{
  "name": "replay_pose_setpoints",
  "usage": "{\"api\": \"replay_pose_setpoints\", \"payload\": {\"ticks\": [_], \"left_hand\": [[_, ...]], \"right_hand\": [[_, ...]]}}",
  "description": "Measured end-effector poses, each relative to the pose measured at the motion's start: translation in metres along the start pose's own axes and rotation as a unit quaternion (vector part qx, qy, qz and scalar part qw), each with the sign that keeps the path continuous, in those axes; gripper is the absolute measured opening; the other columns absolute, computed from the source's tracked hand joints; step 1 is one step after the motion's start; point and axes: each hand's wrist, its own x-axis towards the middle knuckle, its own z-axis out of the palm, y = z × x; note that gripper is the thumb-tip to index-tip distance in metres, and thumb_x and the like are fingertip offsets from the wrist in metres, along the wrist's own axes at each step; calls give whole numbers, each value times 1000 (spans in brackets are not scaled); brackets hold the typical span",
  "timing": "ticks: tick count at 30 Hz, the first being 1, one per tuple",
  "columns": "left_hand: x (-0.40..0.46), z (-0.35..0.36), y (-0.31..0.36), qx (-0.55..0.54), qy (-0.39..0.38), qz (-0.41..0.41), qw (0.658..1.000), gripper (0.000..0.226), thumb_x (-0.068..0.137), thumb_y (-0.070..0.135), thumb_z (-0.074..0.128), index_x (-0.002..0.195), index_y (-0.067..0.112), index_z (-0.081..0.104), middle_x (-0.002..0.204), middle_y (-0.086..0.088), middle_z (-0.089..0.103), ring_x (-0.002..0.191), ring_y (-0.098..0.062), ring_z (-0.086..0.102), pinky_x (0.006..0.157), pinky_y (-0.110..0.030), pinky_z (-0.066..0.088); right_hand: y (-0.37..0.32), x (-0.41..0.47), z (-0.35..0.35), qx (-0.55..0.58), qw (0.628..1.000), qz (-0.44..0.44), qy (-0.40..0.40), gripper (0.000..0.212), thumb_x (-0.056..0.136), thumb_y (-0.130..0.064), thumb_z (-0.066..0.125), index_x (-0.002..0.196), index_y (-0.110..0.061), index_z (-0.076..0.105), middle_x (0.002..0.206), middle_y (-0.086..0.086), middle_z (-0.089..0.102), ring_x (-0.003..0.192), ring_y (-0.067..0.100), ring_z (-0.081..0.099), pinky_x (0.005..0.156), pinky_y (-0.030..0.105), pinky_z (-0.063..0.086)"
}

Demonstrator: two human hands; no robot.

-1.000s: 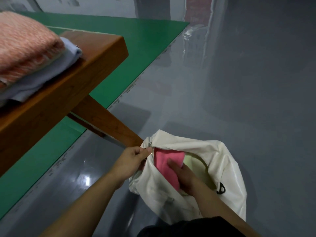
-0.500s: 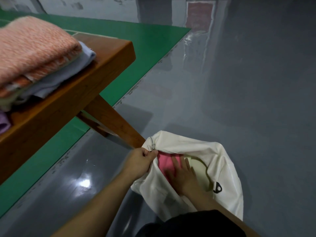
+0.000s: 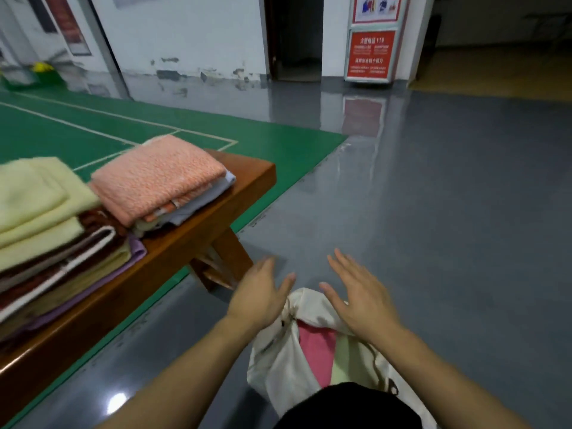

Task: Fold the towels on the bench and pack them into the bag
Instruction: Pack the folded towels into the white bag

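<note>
Now both hands, left hand (image 3: 263, 292) and right hand (image 3: 360, 297), are hovering flat-fingered, holding nothing; folded orange towel (image 3: 159, 178) at bench (image 3: 244, 178) end is lying up-left, nearer my left.

1. There is only one view, from a wide-angle camera on the person's head; no second view shares the scene.
2. It looks forward and down over both forearms; the left hand (image 3: 263, 297) and the right hand (image 3: 360, 297) are near, in the lower middle.
3. The bag (image 3: 278, 363) lies close below the lens, partly behind a dark shape at the bottom edge.
4. The bench (image 3: 241, 187) stands to the left; its near end runs out of the picture.
5. Far ahead, the view reaches a white wall (image 3: 185, 32) and a red sign (image 3: 371, 54).
</note>
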Motion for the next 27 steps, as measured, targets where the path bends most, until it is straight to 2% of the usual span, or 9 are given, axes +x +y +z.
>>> {"api": "replay_pose_setpoints", "payload": {"ticks": [3, 7, 12, 14, 16, 19, 22, 24, 27], "left_hand": [[-9, -51, 13, 11, 66, 43, 997, 66, 101, 53, 49, 154, 17, 34, 160, -2, 37, 146, -18, 35, 116, -28, 28], [-26, -119, 17, -21, 145, 55, 988, 65, 100, 53, 51, 154, 18, 37, 158, -1, 41, 144, -16, 38, 116, -31, 30], [-54, -189, -5, -58, 242, 40, 968, 55, 100, 55, 49, 146, 25, 45, 147, 1, 53, 127, -18, 55, 106, -39, 45], [-59, -205, -19, -76, 289, 27, 954, 48, 101, 47, 50, 143, 23, 48, 144, 2, 55, 120, -14, 58, 103, -39, 49], [-59, -209, -28, -84, 291, 17, 953, 44, 103, 41, 49, 143, 22, 49, 144, 2, 54, 122, -13, 56, 105, -36, 46], [-48, -198, -29, -63, 254, 34, 965, 48, 104, 35, 49, 148, 18, 43, 153, -1, 45, 138, -17, 42, 115, -31, 29], [-29, -187, -23, -72, 221, 6, 973, 59, 106, 39, 42, 158, 15, 27, 167, -7, 18, 154, -21, 11, 125, -35, 9], [-17, -186, -23, -40, 225, -32, 973, 60, 108, 39, 31, 160, 13, 17, 170, -8, 3, 156, -24, -5, 125, -39, 0], [-1, -187, -21, -2, 235, -70, 970, 58, 110, 34, 22, 161, 9, 10, 169, -12, -5, 155, -28, -14, 124, -42, -4]], "right_hand": [[-39, 33, -32, -21, 998, -59, 28, 83, 93, -76, 13, 158, -28, 30, 166, -9, 20, 153, 12, 21, 123, 38, 25], [-111, 69, -69, -26, 992, -111, 52, 94, 86, -83, 2, 158, -29, 32, 165, -8, 26, 151, 14, 27, 120, 38, 29], [-197, 110, -78, 80, 991, -106, 32, 63, 97, -67, 39, 148, -31, 43, 151, -3, 49, 136, 22, 48, 108, 42, 44], [-225, 131, -77, 157, 986, -60, -5, 69, 94, -69, 46, 146, -24, 43, 147, 2, 52, 130, 25, 53, 104, 41, 46], [-246, 153, -76, 219, 975, -13, -45, 81, 90, -70, 52, 149, -17, 38, 152, 6, 47, 135, 27, 49, 107, 41, 40], [-263, 189, -75, 221, 972, 29, -76, 104, 82, -78, 55, 155, -8, 30, 160, 11, 35, 144, 29, 38, 114, 40, 32], [-271, 218, -79, 164, 974, 54, -145, 121, 70, -92, 50, 155, -8, 32, 161, 15, 34, 144, 34, 38, 115, 46, 32], [-276, 232, -82, 129, 972, 65, -184, 122, 67, -94, 48, 155, -11, 35, 161, 15, 33, 143, 36, 39, 114, 49, 33], [-278, 254, -83, 115, 965, 79, -220, 113, 74, -90, 47, 157, -16, 32, 164, 15, 26, 145, 39, 34, 114, 54, 32]]}}
